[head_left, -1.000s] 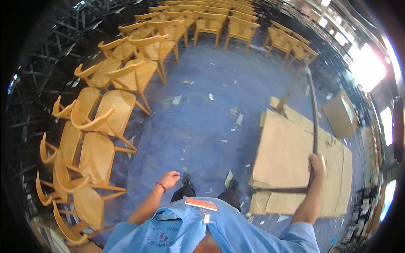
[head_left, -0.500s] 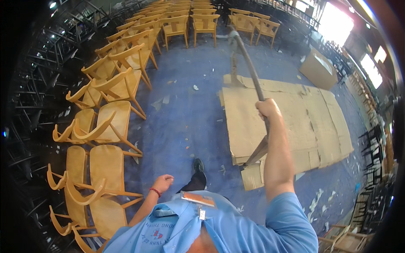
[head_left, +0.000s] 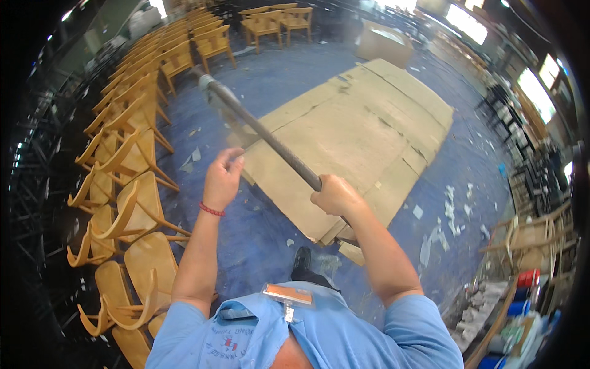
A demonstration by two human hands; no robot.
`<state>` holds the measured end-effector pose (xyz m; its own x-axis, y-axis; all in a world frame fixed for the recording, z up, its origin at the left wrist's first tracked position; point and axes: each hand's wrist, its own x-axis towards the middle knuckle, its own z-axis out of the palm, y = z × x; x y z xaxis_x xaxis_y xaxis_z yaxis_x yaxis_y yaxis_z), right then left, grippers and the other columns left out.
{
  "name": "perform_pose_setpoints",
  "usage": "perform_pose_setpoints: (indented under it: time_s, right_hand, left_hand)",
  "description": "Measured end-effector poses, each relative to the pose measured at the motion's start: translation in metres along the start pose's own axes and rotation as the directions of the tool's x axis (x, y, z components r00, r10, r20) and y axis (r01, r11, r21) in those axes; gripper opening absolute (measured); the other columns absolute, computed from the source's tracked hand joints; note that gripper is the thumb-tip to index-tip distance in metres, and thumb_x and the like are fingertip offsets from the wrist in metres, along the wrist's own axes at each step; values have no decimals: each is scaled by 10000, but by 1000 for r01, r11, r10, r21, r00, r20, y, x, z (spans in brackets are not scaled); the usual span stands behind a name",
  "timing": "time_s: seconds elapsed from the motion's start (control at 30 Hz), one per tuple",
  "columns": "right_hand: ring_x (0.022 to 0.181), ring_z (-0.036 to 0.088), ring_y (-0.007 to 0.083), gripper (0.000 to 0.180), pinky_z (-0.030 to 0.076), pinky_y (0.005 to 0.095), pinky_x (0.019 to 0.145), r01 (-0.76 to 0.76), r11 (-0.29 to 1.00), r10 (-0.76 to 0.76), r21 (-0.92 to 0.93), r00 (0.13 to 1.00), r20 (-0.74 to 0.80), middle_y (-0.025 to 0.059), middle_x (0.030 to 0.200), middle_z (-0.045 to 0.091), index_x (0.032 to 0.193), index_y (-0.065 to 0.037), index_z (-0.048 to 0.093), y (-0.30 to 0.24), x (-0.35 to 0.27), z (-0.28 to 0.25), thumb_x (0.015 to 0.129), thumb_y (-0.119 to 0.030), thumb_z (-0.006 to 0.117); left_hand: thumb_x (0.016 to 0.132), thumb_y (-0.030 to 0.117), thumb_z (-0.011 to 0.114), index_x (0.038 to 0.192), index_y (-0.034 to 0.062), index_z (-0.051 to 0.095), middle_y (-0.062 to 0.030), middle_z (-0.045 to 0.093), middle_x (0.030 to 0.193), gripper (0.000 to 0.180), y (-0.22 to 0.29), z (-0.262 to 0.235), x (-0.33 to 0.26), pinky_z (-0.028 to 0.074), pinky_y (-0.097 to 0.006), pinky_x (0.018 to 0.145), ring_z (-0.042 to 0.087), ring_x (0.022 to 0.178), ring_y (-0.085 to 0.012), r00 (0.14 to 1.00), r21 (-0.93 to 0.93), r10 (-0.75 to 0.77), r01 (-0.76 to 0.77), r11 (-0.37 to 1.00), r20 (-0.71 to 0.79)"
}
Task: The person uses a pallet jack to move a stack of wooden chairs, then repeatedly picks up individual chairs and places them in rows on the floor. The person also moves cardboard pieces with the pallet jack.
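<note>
My right hand [head_left: 338, 195] is closed round a long brown bar [head_left: 273, 142], slightly curved, which slants from near me up to the far left. Close to its far end a pale wrapping goes round it, and a blurred leg-like piece hangs down there; the near end is mostly hidden behind my right hand and forearm. My left hand [head_left: 224, 177], a red bracelet at the wrist, is raised to the left of the bar and apart from it, fingers spread and nothing in them. Beneath the bar, flat cardboard sheets [head_left: 350, 147] lie on the blue floor covering [head_left: 258, 215].
Rows of light wooden chairs [head_left: 144, 209] line the left side. More chairs [head_left: 264, 26] and a cardboard box [head_left: 384, 46] stand at the far end. Paper scraps [head_left: 435, 237] litter the floor on the right, near a wooden frame [head_left: 528, 240] and several coloured items.
My view has turned right. My left hand has risen from beside my body toward the bar. The bar, still in my right hand, now slants to the far left.
</note>
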<state>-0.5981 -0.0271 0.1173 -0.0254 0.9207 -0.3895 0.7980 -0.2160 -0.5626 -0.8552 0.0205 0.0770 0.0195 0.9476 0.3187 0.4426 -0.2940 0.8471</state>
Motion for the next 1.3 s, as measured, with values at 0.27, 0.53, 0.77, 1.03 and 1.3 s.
perform_pose_setpoints:
  time_s: [0.27, 0.53, 0.77, 1.03, 1.3]
  right_hand:
    - [820, 617, 287, 278, 477, 397, 710, -87, 996, 80, 30, 981, 176, 171, 843, 631, 951, -22, 606, 74, -154, 33, 718, -171, 578]
    - [668, 591, 297, 233, 450, 404, 626, 25, 996, -49, 91, 962, 270, 157, 707, 592, 895, -39, 568, 157, -280, 40, 701, -165, 599]
    - [713, 595, 329, 259, 450, 416, 645, 69, 991, -108, 114, 916, 387, 174, 734, 602, 924, -31, 561, 221, -364, 21, 719, -184, 604]
    - [778, 615, 327, 437, 468, 411, 682, 10, 998, 9, -67, 958, 287, 183, 813, 637, 996, -52, 639, 285, -442, -10, 737, -399, 695]
    - [725, 610, 372, 508, 470, 446, 657, -125, 954, 62, -273, 972, -228, 176, 730, 635, 805, -63, 675, 339, -473, 2, 880, -523, 473]
  left_hand:
    - [914, 162, 558, 1075, 22, 601, -128, 595, 1181, 218, -10, -11, -45, 379, -339, 998, 518, 1163, -281, 936, 327, 342, -350, 878, 83]
    - [953, 214, 489, 1046, -20, 624, -158, 588, 1197, 285, -47, -73, -76, 312, -393, 1054, 446, 1245, -337, 971, 461, 215, -237, 855, 101]
    - [945, 237, 478, 1117, 17, 611, -191, 502, 1301, 310, -39, -127, -130, 283, -388, 1074, 366, 1306, -320, 987, 713, 162, -119, 691, 8]
    - [906, 311, 556, 1032, -17, 640, -140, 592, 1148, 361, 26, -93, -210, 383, -320, 969, 528, 1117, -246, 984, 449, -71, -10, 893, 162]
    - [899, 519, 373, 1089, -60, 617, -294, 544, 1190, 657, 81, -76, -232, 360, -421, 1010, 493, 1179, -401, 886, 903, -449, 93, 421, 118]
